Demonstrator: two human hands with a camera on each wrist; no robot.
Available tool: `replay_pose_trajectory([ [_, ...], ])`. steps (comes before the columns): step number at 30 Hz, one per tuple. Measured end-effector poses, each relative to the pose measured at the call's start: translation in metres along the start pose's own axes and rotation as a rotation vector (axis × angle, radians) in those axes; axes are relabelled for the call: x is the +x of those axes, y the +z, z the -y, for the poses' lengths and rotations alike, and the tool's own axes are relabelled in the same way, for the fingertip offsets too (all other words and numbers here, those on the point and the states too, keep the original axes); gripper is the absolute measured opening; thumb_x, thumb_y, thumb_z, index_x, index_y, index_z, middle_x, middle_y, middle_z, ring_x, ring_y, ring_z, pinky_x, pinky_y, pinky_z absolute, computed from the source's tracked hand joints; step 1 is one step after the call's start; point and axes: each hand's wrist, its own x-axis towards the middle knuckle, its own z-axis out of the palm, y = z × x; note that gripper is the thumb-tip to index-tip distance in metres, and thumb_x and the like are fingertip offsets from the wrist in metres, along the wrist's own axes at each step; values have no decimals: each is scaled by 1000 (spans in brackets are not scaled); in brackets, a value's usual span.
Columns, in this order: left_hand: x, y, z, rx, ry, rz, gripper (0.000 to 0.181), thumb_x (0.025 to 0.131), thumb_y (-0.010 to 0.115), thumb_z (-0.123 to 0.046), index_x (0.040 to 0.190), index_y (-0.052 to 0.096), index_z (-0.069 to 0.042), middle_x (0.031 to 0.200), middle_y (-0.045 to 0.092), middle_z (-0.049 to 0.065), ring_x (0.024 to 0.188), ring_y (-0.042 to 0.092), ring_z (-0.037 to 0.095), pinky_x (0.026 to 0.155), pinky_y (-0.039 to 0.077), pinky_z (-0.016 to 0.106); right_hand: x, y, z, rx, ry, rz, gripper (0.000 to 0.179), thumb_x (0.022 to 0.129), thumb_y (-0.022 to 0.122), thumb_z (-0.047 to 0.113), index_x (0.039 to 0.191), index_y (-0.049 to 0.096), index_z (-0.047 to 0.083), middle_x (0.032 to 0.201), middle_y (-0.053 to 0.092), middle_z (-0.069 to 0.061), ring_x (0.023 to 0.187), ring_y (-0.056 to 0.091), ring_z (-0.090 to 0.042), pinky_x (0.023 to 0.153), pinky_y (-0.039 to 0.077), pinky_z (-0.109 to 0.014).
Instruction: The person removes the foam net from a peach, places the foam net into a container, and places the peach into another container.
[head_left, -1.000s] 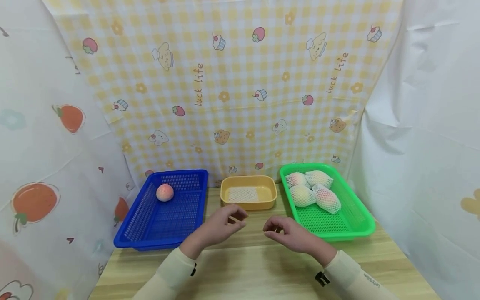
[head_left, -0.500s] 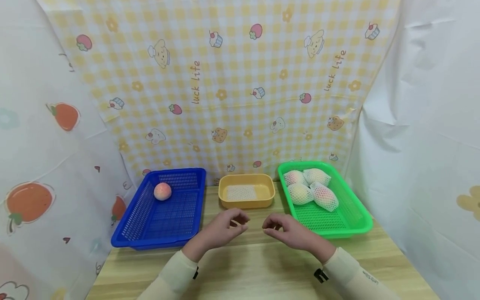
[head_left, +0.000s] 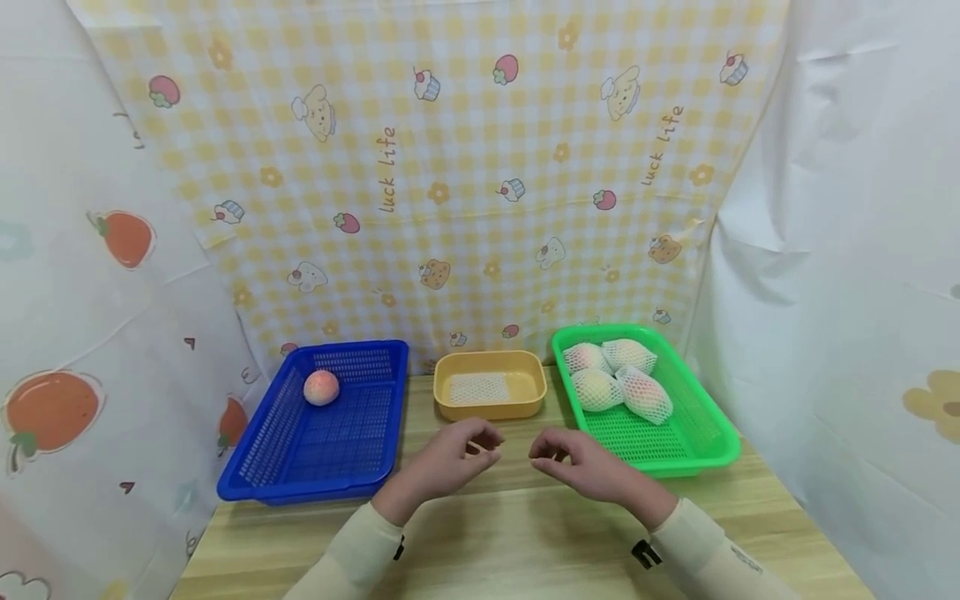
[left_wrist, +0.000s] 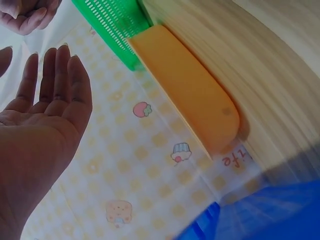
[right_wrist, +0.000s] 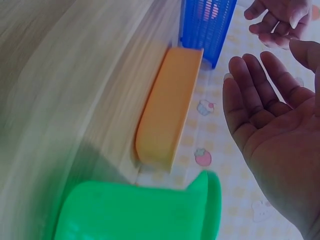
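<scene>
My left hand [head_left: 453, 458] hovers over the table in front of the yellow tray [head_left: 491, 411], fingers loosely curved, holding nothing. Facing it across a small gap, my right hand [head_left: 581, 465] is likewise relaxed and holds nothing, close to the green basket [head_left: 712, 442]. White foam netting [head_left: 478, 388] lies in the yellow tray. One bare peach [head_left: 321, 388] sits at the back of the blue basket [head_left: 251, 487]. Several net-wrapped peaches [head_left: 647, 395] cluster at the back of the green basket. Both wrist views show a bare palm, the left palm [left_wrist: 50, 115] and the right palm [right_wrist: 285, 130].
A wooden table [head_left: 517, 550] carries all three containers in a row, blue left, yellow middle, green right. Behind them hangs a yellow checked cloth [head_left: 465, 150]. White cloths close off the left side [head_left: 150, 333] and the right side [head_left: 825, 333].
The head view has shifted slightly, so the containers appear a little further left. Both hands stay nearly still in front of the yellow tray; the peaches and containers keep their places.
</scene>
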Motion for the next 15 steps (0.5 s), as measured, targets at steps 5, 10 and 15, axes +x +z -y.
replay_pose_trajectory([
  [5, 14, 11, -5, 34, 22, -5, 19, 112, 69, -28, 126, 73, -16, 124, 73, -1, 116, 70, 20, 99, 60, 42, -9, -13, -4, -16, -23, -43, 9, 114, 67, 28, 118, 74, 23, 109, 74, 4, 99, 68, -12, 87, 59, -36],
  [10, 30, 25, -12, 81, 53, 8, 21, 111, 70, -27, 127, 74, -14, 126, 73, 2, 116, 70, 18, 100, 60, 44, -20, -28, -9, -21, -20, -99, 8, 113, 67, 23, 117, 74, 20, 105, 73, 5, 96, 68, -13, 85, 59, -35],
  [15, 46, 40, -20, 125, 82, 16, 24, 110, 71, -26, 129, 73, -11, 127, 73, 0, 118, 68, 16, 100, 59, 38, -30, -42, -11, -54, -23, -154, 8, 113, 68, 20, 117, 74, 19, 106, 72, 8, 98, 69, -18, 87, 59, -34],
])
